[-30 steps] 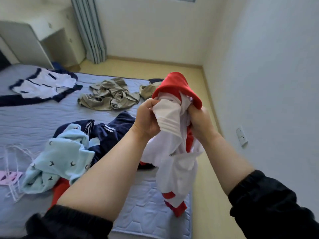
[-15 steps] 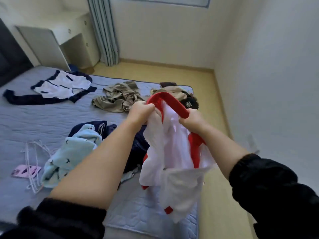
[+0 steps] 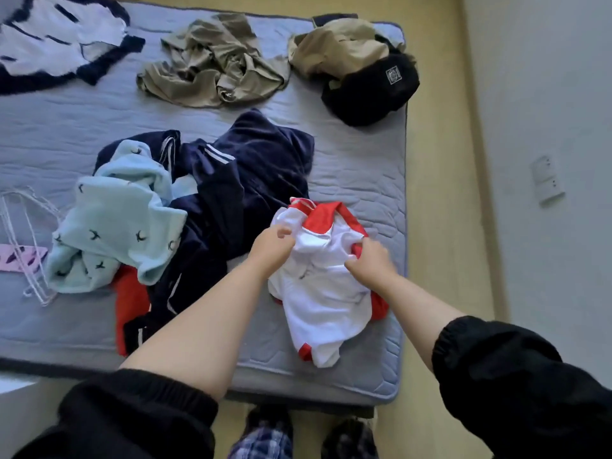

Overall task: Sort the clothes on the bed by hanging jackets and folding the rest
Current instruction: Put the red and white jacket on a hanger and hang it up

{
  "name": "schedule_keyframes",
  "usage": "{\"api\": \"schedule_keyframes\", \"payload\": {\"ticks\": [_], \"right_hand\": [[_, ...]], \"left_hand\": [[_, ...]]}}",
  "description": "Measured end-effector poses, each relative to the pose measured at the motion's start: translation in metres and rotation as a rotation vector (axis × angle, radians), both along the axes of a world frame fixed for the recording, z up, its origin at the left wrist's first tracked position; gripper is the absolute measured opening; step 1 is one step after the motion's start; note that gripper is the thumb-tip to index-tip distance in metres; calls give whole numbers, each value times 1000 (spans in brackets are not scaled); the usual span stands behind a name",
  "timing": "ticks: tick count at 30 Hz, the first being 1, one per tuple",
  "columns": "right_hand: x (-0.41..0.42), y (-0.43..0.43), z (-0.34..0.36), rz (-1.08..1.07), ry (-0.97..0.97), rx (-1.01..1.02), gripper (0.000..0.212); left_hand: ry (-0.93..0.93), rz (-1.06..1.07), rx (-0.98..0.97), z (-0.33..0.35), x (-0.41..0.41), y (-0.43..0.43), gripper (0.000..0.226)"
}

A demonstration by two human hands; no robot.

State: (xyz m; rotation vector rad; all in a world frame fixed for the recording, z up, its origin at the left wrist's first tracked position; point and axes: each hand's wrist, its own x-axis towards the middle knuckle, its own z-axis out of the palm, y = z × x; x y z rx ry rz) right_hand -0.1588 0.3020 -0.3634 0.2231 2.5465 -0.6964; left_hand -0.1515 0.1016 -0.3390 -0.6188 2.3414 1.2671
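A: Noting the top (image 3: 324,303): white, red at collar and hem bands. The fleece (image 3: 116,220): pale blue, small dark bird marks.
B: Agreed. The dark garment (image 3: 258,167): navy, white stripes. The crumpled garment (image 3: 212,61): olive-khaki, plain.
A: The mattress (image 3: 364,180): grey-blue, quilted stitching. The sleeves (image 3: 513,376): black.

The bed (image 3: 364,180), under a quilted grey-blue mattress cover, is occupying most of the view, its right edge running parallel to a pale, plain wall (image 3: 546,94). A strip of yellowish floor (image 3: 437,193) is lying between the two, with a skirting board (image 3: 484,200) of like colour running along the wall's foot. A white socket plate (image 3: 547,180) is sitting low on the wall. Soft, even light is falling throughout.
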Motion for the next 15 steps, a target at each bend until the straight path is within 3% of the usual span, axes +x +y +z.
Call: {"api": "schedule_keyframes", "payload": {"ticks": [3,6,9,12,15], "right_hand": [[13,-6,-56,-110,-136,-8,54],[24,-19,-109,-253,-241,-22,62],[30,-25,-159,-578,-335,-7,80],[43,-19,-198,-831,-227,75,97],[55,-14,-229,-945,-189,70,121]], "left_hand": [[-94,-51,-31,-62,-1,-7,40],[-184,-114,-31,-117,-2,-16,50],[-199,-124,-15,-168,-9,-30,55],[-196,-35,84,-208,-13,-39,54],[-192,67,144,-238,-13,-41,67]]}}
